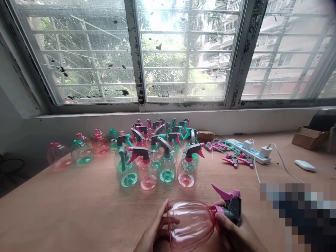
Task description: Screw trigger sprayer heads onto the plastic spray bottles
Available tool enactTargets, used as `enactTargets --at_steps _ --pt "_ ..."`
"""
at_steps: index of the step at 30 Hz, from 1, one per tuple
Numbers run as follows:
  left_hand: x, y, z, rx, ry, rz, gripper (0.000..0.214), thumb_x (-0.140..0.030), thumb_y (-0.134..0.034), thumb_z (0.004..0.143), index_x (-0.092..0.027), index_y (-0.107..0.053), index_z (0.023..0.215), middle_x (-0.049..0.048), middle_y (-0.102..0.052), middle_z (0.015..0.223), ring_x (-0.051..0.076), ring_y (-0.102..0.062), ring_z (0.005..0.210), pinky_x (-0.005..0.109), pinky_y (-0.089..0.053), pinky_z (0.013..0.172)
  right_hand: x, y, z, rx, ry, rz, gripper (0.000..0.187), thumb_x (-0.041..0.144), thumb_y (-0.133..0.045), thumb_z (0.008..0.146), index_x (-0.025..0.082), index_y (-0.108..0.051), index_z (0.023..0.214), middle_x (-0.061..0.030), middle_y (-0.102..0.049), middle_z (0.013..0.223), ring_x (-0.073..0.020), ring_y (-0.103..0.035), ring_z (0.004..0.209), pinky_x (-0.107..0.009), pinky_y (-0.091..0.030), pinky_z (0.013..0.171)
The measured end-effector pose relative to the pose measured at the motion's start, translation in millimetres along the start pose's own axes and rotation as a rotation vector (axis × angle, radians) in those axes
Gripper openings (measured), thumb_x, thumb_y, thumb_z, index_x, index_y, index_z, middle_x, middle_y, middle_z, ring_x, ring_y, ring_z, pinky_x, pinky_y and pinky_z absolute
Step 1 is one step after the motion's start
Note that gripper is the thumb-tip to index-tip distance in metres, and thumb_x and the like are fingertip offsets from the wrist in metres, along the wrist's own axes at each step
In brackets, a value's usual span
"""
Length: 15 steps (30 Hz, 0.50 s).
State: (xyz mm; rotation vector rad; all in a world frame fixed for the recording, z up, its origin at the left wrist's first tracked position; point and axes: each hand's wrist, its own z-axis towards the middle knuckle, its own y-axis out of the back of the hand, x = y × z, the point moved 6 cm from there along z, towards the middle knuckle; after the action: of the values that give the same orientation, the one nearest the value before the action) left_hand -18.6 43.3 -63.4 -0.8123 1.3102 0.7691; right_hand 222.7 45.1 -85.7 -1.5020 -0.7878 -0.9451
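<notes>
1. I see the left hand (159, 227) curled around the base of a pink bottle (191, 224).
2. My view shows the right hand (235, 231) gripping the spray head (234, 209) at its neck.
3. The bottle lies sideways between both hands, nearer me than the standing sprayers (167, 168) on the table (78, 210).

A person's left hand (156, 228) steadies the base of a translucent pink plastic bottle (191, 224), tipped sideways, as the right hand (235, 231) grips the black-and-pink trigger sprayer (234, 209) at its neck, before pink and green spray bottles (167, 172) crowding a brown wooden table (78, 210).
</notes>
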Motion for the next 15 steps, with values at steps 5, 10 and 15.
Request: enactTargets --at_steps 5,10,15 --pt "-3.5 1.2 0.3 -0.018 -0.035 0.02 0.098 -0.05 -0.082 0.082 -0.038 -0.026 0.162 0.0121 -0.051 0.15 0.036 -0.058 0.13 0.047 -0.048 0.108 1.2 0.1 -0.9 -0.017 -0.003 -0.018 0.051 0.052 -0.091 0.07 0.019 -0.06 0.093 0.0096 -0.054 0.042 -0.0052 -0.037 0.037 -0.019 -0.014 0.042" --pt "5.0 1.9 0.0 -0.011 0.016 0.008 0.101 -0.054 -0.084 0.077 -0.037 -0.029 0.161 0.0102 -0.065 0.131 0.035 -0.062 0.125 0.047 -0.047 0.111 4.9 -5.3 -1.5 0.02 -0.002 -0.015 0.05 0.053 -0.09 0.072 0.019 -0.058 0.089 0.0097 -0.054 0.043 -0.0041 -0.037 0.039 -0.018 -0.015 0.043" --pt "13.3 5.2 1.8 -0.019 -0.051 0.013 0.095 -0.05 -0.084 0.08 -0.042 -0.032 0.159 0.0088 -0.049 0.153 0.038 -0.056 0.131 0.049 -0.047 0.11 7.7 -8.0 -2.1 0.01 0.007 -0.021 0.051 0.055 -0.089 0.071 0.019 -0.058 0.089 0.0102 -0.052 0.043 -0.0047 -0.034 0.039 -0.018 -0.015 0.043"
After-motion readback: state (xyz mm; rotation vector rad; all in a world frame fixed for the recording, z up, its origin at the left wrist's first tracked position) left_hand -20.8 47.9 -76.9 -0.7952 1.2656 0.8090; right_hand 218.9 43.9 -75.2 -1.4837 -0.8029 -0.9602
